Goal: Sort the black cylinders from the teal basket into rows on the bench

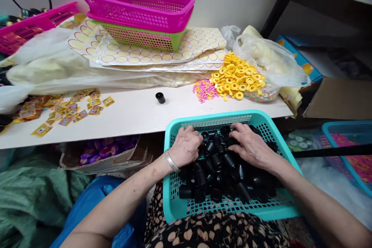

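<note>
Lying in the turquoise basket (168, 186) at near right, the black plastic cylinders (229, 161) look light, stiff and slippery, best gripped around their sides, the right hand (248, 145) spread among them, though whether the curled left hand (186, 145) pinches one I cannot tell.

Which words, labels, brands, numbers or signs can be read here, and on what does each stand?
None can be read.
Small yellow cards: print too small to read.
Purple items in the cardboard box: any print too blurred to read.
Blue box: orange pattern, no legible words.
Sheets: printed ovals, no legible words.
Black tubes: no marking visible.
</note>
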